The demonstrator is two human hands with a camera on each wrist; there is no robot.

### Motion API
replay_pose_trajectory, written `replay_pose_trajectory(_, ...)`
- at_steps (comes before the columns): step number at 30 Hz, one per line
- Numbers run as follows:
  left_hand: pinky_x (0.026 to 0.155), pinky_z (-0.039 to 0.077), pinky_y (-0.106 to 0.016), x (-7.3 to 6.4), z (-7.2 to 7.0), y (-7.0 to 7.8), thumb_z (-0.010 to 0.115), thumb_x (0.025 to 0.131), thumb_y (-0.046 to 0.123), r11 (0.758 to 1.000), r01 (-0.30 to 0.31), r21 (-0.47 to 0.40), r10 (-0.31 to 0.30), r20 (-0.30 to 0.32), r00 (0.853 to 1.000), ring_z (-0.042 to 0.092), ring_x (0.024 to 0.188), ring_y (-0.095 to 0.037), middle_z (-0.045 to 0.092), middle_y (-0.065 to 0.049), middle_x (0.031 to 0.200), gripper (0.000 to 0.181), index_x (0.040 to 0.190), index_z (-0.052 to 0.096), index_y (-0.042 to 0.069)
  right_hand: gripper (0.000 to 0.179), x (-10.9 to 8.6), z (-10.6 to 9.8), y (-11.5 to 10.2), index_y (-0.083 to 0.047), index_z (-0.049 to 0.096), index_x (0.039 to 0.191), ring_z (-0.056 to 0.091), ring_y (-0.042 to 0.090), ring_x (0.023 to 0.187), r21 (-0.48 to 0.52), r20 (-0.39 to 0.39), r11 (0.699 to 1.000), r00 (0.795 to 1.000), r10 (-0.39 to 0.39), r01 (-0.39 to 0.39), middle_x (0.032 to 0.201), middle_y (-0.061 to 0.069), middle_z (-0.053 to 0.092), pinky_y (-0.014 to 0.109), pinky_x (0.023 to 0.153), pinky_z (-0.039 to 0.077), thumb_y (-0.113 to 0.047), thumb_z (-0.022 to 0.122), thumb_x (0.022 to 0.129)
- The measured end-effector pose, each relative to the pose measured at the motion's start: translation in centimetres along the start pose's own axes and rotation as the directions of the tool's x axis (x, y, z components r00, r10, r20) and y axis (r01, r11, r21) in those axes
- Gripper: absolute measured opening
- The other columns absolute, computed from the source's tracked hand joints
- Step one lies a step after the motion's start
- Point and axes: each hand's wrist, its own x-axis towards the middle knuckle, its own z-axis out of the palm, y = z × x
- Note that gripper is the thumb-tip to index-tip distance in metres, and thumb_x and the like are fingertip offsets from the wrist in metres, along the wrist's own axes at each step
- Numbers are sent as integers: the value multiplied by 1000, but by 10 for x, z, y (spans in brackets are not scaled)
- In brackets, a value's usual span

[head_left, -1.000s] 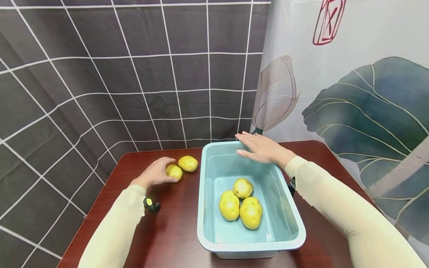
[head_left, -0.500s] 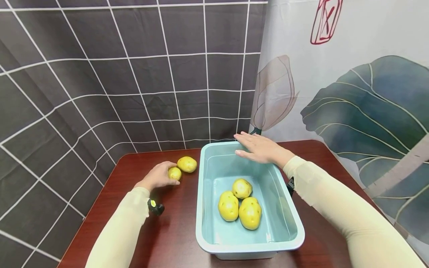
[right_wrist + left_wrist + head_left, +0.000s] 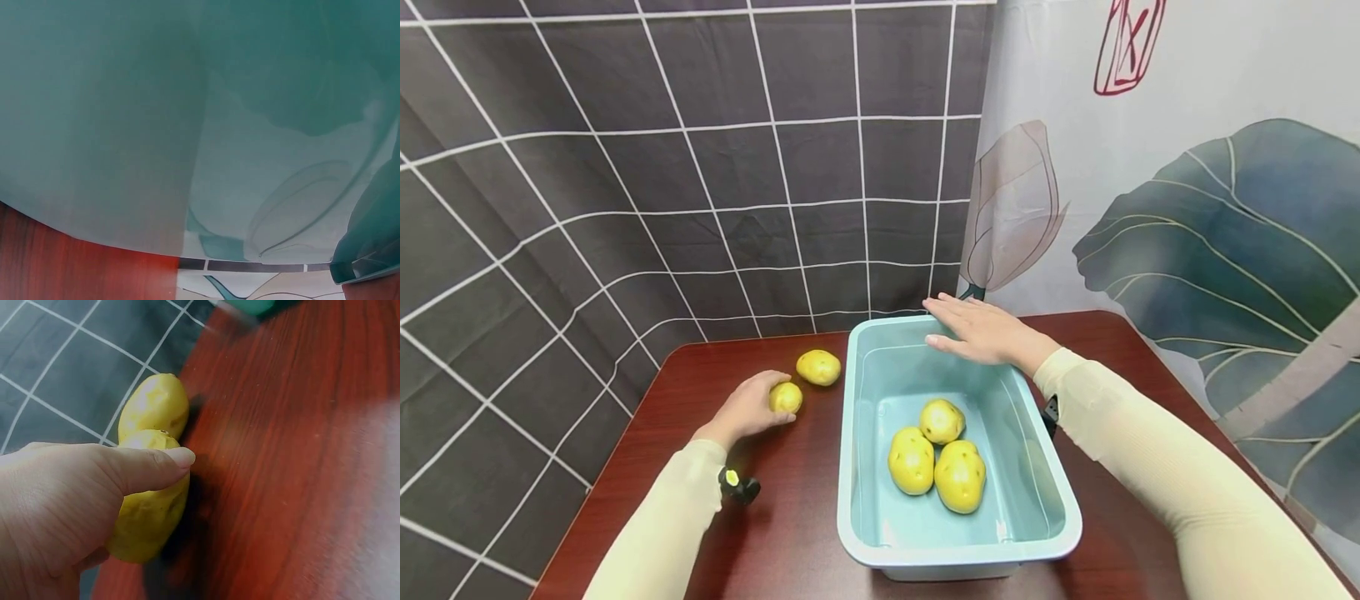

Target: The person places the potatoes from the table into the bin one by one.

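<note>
My left hand (image 3: 749,409) is at the left of the table, its thumb and fingers round a yellow potato (image 3: 786,398). In the left wrist view the thumb lies across the front of that potato (image 3: 150,519), and most of the other fingers are hidden behind it. A second potato (image 3: 818,367) lies just beyond, towards the back edge. My right hand (image 3: 988,332) rests with straight fingers on the far right part of a light blue plastic tub (image 3: 847,433). Inside the tub, 3 potatoes (image 3: 960,477) sit close together on the bottom.
The tub stands on a dark red wooden table (image 3: 790,517), right of my left hand. Behind the table hang a dark grid-patterned cloth (image 3: 820,167) and a white cloth with a leaf print (image 3: 1225,233). The tub's wall (image 3: 125,125) fills most of the right wrist view.
The gripped potato and my left hand have shifted slightly nearer and left, widening the gap to the second potato. My right hand and the tub stay in place.
</note>
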Motion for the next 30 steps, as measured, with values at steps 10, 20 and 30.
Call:
replay_pose_trajectory(10,100,39,-50,-27,1,6,86,68,28,1000,-14,23,15,-32,999,52,119,-35,59,-16,124,70,126,59,1,79,-1,-1,1,-21,16,155,9,13,146,1,-14,1000,1000,16,-15,159,-5,18,45,116,12,-70,24,93)
replay_pose_trajectory(20,93,43,-50,-44,1,12,84,71,36,999,20,37,-18,-57,998,52,113,-32,60,-12,118,68,126,61,3,79,-1,0,2,-22,15,155,9,14,146,5,-17,1000,1000,9,-9,159,-4,17,46,116,12,-70,24,93)
replay_pose_trajectory(30,91,45,-46,-43,7,4,80,75,43,998,47,-30,-49,-69,996,55,108,-28,62,-9,114,66,125,61,4,78,1,1,2,-22,15,155,9,14,146,8,-12,1000,1000,7,-7,159,-4,17,45,116,11,-70,25,94)
